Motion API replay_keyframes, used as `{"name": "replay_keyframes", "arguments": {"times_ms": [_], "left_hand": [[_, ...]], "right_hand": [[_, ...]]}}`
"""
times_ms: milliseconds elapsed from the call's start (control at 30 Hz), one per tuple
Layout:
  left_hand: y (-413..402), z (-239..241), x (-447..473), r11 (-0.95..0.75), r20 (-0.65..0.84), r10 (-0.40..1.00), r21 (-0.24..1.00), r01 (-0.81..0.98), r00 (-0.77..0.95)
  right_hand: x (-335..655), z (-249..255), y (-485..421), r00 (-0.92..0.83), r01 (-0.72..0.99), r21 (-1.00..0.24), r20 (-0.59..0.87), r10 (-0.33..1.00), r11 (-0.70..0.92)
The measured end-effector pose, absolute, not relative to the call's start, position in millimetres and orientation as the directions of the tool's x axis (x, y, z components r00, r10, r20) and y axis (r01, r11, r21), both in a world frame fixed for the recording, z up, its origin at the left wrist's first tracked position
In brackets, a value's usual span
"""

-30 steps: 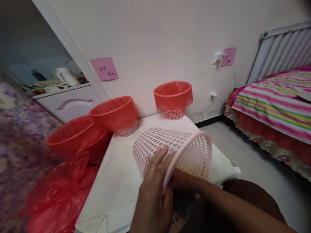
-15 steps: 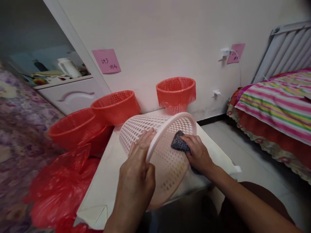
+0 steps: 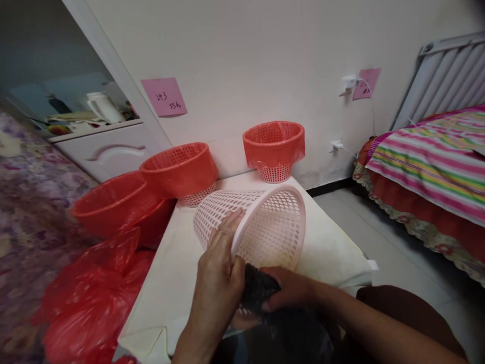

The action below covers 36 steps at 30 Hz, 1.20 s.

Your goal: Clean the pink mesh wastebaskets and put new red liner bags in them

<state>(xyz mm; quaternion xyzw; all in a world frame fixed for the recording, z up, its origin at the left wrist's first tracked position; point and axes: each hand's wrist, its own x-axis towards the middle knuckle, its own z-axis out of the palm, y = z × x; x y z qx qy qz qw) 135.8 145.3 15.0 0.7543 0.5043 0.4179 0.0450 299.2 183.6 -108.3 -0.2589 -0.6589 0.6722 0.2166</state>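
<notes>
Clasps basket (image 3: 276,232) in left grip (image 3: 220,273), dark pad (image 3: 256,287) in right grip (image 3: 291,288), at white-covered table (image 3: 170,283), lower centre. Faces wall (image 3: 220,60), with bed (image 3: 428,151) at right.

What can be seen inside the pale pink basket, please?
Inside the basket, the perforated wall shows. A dark pad, held by the right hand, is at the mouth's lower part. Pad and right hand cover some lower wall; the near side hides the base.
</notes>
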Motion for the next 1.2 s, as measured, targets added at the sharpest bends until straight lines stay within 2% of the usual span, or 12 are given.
{"name": "replay_keyframes", "arguments": {"times_ms": [67, 133, 200, 267, 333, 400, 500, 633, 800, 867, 1000, 1200], "left_hand": [[145, 14, 135, -0.481, 0.581, 0.802, 0.492, 0.725, 0.138], [145, 15, 134, -0.484, 0.583, 0.801, 0.495, 0.722, 0.137], [143, 18, 132, -0.502, 0.603, 0.784, 0.476, 0.722, 0.147], [137, 18, 128, -0.514, 0.626, 0.764, 0.448, 0.731, 0.154], [127, 9, 124, -0.496, 0.646, 0.753, 0.431, 0.754, 0.126], [113, -11, 121, -0.446, 0.663, 0.747, 0.451, 0.773, 0.045], [94, -58, 124, -0.332, 0.652, 0.744, 0.550, 0.766, -0.145], [89, -107, 136, -0.189, 0.477, 0.816, 0.753, 0.630, -0.326], [104, -78, 135, -0.303, 0.532, 0.819, 0.719, 0.626, -0.214], [105, -53, 134, -0.368, 0.582, 0.802, 0.659, 0.656, -0.135], [100, -21, 138, -0.418, 0.586, 0.811, 0.593, 0.688, -0.013], [108, -13, 149, -0.414, 0.544, 0.838, 0.581, 0.701, 0.043]], "right_hand": [[296, -105, 180, -0.834, -0.087, -0.975, -0.042, 0.551, -0.206], [297, -109, 184, -0.836, -0.044, -0.992, -0.031, 0.548, -0.122], [299, -117, 193, -0.736, 0.206, -0.962, -0.032, 0.676, 0.179], [303, -127, 204, -0.576, 0.492, -0.789, 0.023, 0.817, 0.369], [308, -134, 213, -0.469, 0.625, -0.682, 0.062, 0.881, 0.381], [312, -137, 219, -0.450, 0.639, -0.677, 0.058, 0.891, 0.367], [315, -137, 223, -0.446, 0.646, -0.672, 0.054, 0.894, 0.363], [316, -138, 224, -0.449, 0.635, -0.686, 0.047, 0.892, 0.356], [314, -134, 222, -0.483, 0.588, -0.705, 0.087, 0.871, 0.396], [317, -127, 222, -0.448, 0.593, -0.667, 0.192, 0.873, 0.451], [325, -108, 227, -0.281, 0.717, -0.475, 0.474, 0.834, 0.511], [309, -120, 229, -0.325, 0.800, -0.448, 0.236, 0.916, 0.400]]}}
